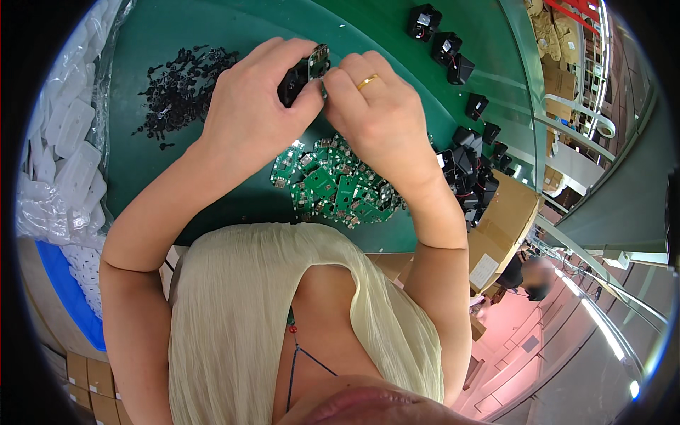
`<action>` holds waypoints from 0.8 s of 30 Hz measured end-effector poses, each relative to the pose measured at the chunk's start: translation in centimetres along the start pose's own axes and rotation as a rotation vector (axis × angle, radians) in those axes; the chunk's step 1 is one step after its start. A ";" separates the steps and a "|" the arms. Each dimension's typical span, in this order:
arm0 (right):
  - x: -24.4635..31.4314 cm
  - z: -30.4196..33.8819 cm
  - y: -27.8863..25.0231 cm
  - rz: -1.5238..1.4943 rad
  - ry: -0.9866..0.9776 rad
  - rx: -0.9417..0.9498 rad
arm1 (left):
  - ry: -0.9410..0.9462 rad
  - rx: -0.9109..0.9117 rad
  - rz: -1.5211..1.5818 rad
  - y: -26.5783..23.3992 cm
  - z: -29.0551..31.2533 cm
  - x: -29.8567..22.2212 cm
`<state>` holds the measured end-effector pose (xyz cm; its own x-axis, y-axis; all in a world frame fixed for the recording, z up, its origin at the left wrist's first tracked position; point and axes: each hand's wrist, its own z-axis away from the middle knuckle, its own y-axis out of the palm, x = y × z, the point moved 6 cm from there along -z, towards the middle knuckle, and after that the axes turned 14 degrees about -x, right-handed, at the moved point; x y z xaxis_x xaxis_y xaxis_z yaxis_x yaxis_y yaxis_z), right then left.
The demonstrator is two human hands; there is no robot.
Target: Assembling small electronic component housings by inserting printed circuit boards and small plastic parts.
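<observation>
Above the green table, my left hand (251, 103) is closed around a black plastic housing (291, 87). A small green circuit board (319, 62) stands upright at the housing's right side, by the left fingertips. My right hand (379, 110), with a gold ring on one finger, has its fingers pinched together at the board's lower edge. What lies between those fingertips is mostly hidden. Loose green circuit boards (343, 185) lie heaped below the right hand. To the left of my left hand spreads a pile of small black parts (177, 92).
Black boxes with wires (446, 48) stand in a row at the far right, and more are heaped by a cardboard carton (501, 212). Clear bags of white plastic parts (71, 156) line the left edge, above a blue bin (67, 294). Another person (528, 276) is in the right background.
</observation>
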<state>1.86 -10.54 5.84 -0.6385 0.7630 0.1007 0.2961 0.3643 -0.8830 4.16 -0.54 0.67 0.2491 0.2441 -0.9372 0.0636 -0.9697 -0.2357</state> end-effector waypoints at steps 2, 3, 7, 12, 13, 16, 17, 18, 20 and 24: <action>0.3 0.2 0.4 0.062 -0.032 0.003 | 0.025 0.003 -0.023 0.0 0.1 -0.1; 0.3 0.3 0.6 0.061 -0.035 -0.001 | 0.025 0.001 -0.023 0.0 0.1 0.0; 0.4 0.9 0.6 0.085 -0.028 0.015 | 0.028 0.014 0.033 0.4 0.3 0.3; -0.5 1.0 -0.6 0.011 0.064 -0.007 | 0.071 0.048 0.078 0.9 0.3 0.2; -1.1 1.0 -1.2 -0.064 0.124 -0.031 | -0.103 0.130 0.226 1.3 0.3 0.7; -1.4 0.5 -2.7 -0.200 0.156 -0.105 | -0.360 0.251 0.419 1.6 0.6 1.0; -1.5 0.5 -2.6 -0.203 0.150 -0.108 | -0.447 0.294 0.468 1.6 0.7 1.0; -1.7 1.0 -2.4 -0.259 0.176 -0.041 | -0.530 0.353 0.525 1.9 0.9 0.8; -2.5 1.8 -2.1 -0.305 0.149 -0.020 | -0.595 0.427 0.597 2.1 0.9 0.0; -2.2 1.3 -3.5 -0.305 0.169 -0.109 | -0.804 0.483 0.693 2.6 1.7 1.0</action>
<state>1.33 -14.18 8.09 -0.5853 0.6848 0.4341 0.1901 0.6364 -0.7476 2.94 -2.80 -1.28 -0.6091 -0.2409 -0.7556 -0.2635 -0.8371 0.4793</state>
